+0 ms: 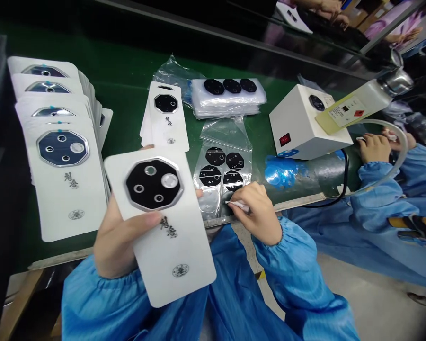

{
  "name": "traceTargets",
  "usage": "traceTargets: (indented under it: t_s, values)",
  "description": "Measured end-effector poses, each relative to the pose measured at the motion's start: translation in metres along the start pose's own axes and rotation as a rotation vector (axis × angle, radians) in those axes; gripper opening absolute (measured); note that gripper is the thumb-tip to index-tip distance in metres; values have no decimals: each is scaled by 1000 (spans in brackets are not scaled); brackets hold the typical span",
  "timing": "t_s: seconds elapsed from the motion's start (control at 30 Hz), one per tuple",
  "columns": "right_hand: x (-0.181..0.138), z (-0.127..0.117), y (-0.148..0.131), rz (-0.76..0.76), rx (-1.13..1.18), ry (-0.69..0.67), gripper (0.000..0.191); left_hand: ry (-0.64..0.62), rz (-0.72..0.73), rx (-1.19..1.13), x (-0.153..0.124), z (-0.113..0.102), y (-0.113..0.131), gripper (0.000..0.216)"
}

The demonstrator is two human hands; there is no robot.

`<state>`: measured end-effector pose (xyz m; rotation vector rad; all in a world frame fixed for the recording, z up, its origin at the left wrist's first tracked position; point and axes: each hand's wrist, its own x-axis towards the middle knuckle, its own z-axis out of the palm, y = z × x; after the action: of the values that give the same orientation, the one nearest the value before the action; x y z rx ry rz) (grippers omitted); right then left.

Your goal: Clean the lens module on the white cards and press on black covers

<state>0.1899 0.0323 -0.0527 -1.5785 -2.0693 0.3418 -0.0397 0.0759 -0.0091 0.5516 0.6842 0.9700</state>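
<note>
A white phone back cover (184, 255) with a black octagonal camera panel is gripped in my left hand (117, 237), tilted toward me. The thumb presses just below the panel. My right hand (257, 210), fingers pinched, holds a small white wipe (239, 205) low over the table edge. Right behind that hand lies a clear plastic sheet (229, 142) bearing several black octagonal camera lens covers (210, 175). To the left stands a fanned stack of white back covers (57, 194); the front one has a blue-tinted camera panel.
Farther back are more white covers (169, 124) and a bundle of plastic sheets (227, 102). A white box (291, 121) with a red switch carries a tilted bottle of yellowish liquid (355, 106). On the right, a co-worker's hand (374, 148) is near a hose (399, 161).
</note>
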Motion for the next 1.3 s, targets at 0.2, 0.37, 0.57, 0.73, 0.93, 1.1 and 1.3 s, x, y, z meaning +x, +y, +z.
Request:
traceTargets:
  t_s: [0.2, 0.37, 0.57, 0.73, 0.93, 1.1, 1.3]
  values:
    - [15, -10, 21, 48, -49, -10, 12, -142, -231, -73, -6, 21, -17, 83]
    - [30, -11, 43, 74, -37, -79, 16, -277, -254, -184, -12, 26, -26, 85]
    - [32, -11, 42, 131, -53, -131, 22, -473, -145, -239, -11, 25, -32, 87]
    - [35, -16, 36, 189, -39, -174, 23, -536, -93, -291, -11, 26, -33, 100]
    - [36, -17, 31, 245, -24, -218, 22, -533, -93, -335, -13, 28, -32, 102]
    - [38, -18, 25, 258, -19, -236, 20, -554, -114, -317, -13, 28, -30, 86]
    - [37, -18, 25, 256, -32, -227, 16, -489, -146, -348, -14, 30, -29, 81]
